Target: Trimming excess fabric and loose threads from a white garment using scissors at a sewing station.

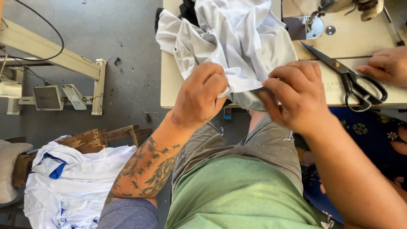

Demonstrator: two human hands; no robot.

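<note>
- Nearest, a heap of white cloth with blue trim lies on a worn wooden stool at the person's left.
- The left hand is curled shut, pinching the lower edge of a crumpled pale grey-white fabric garment.
- The right hand is closed too, fingers bent over the same edge just beside the left.
- The garment is soft, creased and bunched; it drapes from the near edge of the cream sewing table up and away, its long axis running from the hands toward the far side.
- Black-handled steel scissors lie on the table, blades pointing far-left.
- Another person's hand rests beside the scissor handles.
</note>
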